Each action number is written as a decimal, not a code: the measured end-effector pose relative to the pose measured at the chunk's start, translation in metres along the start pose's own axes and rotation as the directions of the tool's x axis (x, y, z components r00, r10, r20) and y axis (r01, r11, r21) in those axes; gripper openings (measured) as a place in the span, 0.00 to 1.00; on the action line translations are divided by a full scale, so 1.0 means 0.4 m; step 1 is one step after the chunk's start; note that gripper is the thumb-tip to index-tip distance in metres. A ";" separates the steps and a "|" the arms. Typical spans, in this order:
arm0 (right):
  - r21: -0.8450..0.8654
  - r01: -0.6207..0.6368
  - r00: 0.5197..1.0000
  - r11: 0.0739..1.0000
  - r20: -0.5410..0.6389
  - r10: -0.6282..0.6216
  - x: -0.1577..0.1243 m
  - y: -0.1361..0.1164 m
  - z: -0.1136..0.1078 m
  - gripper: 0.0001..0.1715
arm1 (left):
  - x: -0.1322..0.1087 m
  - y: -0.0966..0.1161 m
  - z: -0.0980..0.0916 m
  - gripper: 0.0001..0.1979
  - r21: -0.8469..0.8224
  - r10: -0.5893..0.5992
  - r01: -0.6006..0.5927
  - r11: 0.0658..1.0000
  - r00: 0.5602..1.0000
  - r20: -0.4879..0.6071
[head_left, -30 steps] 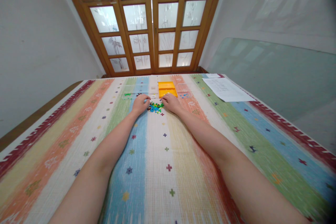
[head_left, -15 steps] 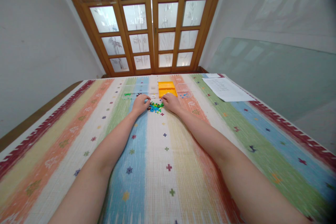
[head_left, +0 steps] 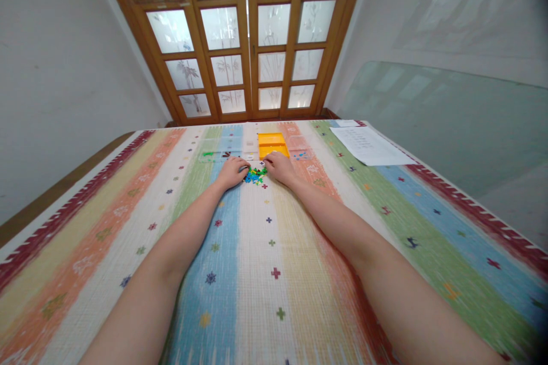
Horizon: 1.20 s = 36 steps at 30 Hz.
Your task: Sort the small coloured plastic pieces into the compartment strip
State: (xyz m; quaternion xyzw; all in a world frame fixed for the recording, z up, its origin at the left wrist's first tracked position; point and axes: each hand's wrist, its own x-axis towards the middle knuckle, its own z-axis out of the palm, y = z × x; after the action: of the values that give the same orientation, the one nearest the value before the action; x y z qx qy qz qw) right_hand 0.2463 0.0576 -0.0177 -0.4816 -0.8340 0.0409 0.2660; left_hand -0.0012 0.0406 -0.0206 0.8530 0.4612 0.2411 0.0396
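A small heap of tiny coloured plastic pieces, mostly blue and green with some yellow and dark ones, lies on the striped tablecloth. My left hand is at the heap's left edge, its fingers curled together over the pieces. On the other side, my right hand has thumb and fingers pinched at the upper right edge of the heap. Whatever either hand holds is too small to make out. Just beyond the right hand stands an open yellow plastic box.
A clear box at left holds green and dark brown pieces in separate places. Another clear box at right has a few blue pieces. Printed paper lies at the far right; wooden glazed doors stand behind the table.
My left hand has shifted slightly right and toward me, over the heap's left edge, uncovering more of the dark pieces in the left clear box. My right hand looks unmoved.
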 end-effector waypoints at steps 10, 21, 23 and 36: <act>0.038 0.033 0.999 0.999 -0.044 -0.032 0.001 0.007 0.007 0.12 | 0.004 0.021 -0.003 0.17 0.112 0.112 -0.115 0.987 0.993 0.039; 0.054 0.061 0.995 0.997 -0.087 -0.056 0.001 0.012 0.015 0.12 | 0.004 0.012 0.004 0.17 0.132 0.075 -0.076 0.988 0.997 0.013; 0.061 0.074 0.993 0.995 -0.092 -0.068 -0.001 0.011 0.014 0.12 | 0.002 0.014 0.001 0.16 0.150 0.068 -0.068 0.986 0.998 0.004; 0.077 0.182 0.982 0.980 -0.061 -0.177 -0.003 0.003 0.021 0.05 | 0.004 0.115 -0.004 0.12 0.166 0.118 -0.116 0.979 0.993 -0.001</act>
State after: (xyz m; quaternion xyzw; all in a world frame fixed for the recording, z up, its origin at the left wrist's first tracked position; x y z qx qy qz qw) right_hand 0.2439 0.0587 -0.0258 -0.3940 -0.8641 0.0382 0.3108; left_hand 0.0343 0.0154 -0.0051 0.8775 0.4290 0.2088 -0.0481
